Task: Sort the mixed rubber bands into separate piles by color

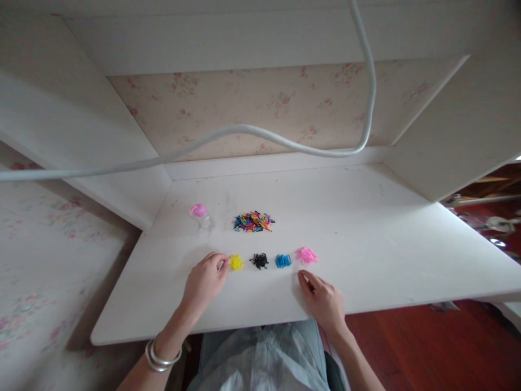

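Note:
My left hand rests at the left side of a small yellow pile, its fingers pinched together at the pile's edge; what is between them, if anything, is too small to name. Right of the yellow pile lie a black pile, a blue pile and a pink pile of small bands. Below the pink pile is my right hand, fingers curled and closed near the tabletop, their contents hidden. A mixed multicoloured pile lies behind the row.
A clear container with a pink top lies at the back left of the white table. Across the upper view runs a thick white cable. White panels border the table at the left, back and right.

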Motion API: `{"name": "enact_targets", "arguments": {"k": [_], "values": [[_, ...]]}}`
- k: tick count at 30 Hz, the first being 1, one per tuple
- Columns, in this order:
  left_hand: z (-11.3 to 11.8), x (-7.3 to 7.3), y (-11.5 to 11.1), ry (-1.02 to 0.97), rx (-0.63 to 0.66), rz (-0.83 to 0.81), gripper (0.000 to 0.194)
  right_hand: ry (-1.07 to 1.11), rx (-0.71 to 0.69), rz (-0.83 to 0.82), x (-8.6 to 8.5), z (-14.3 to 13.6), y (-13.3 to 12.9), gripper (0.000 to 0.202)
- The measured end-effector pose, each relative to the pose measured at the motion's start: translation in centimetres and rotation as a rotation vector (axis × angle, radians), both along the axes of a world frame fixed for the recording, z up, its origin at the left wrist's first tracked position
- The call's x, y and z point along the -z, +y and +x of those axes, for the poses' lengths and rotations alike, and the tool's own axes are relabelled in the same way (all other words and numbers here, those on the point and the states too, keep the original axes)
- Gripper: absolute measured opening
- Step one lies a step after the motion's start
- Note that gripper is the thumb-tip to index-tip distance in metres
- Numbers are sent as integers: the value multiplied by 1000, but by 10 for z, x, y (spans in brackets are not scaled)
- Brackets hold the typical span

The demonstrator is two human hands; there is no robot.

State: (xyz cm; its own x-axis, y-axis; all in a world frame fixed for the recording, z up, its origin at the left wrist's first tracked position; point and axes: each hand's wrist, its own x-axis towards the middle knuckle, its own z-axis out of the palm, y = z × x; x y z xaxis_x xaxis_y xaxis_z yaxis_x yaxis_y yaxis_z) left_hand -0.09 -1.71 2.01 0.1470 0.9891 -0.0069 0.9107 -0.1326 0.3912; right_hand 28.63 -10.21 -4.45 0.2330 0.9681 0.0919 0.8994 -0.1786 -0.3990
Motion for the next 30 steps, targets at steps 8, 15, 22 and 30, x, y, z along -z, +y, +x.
{"name": "enact_targets", "arguments": {"k": [8,15,22,30], "values": [[-2,-1,12,59,20,-23,21,0,-15,-9,-1,1,0,40],[4,2,34,211,87,-127,21,9,12,2,1,-1,-1,42],[5,8,40,225,141,-161,23,-5,6,-20,-4,-1,0,40],[-8,-2,41,134,120,-122,25,114,27,10,-1,0,0,44]]}}
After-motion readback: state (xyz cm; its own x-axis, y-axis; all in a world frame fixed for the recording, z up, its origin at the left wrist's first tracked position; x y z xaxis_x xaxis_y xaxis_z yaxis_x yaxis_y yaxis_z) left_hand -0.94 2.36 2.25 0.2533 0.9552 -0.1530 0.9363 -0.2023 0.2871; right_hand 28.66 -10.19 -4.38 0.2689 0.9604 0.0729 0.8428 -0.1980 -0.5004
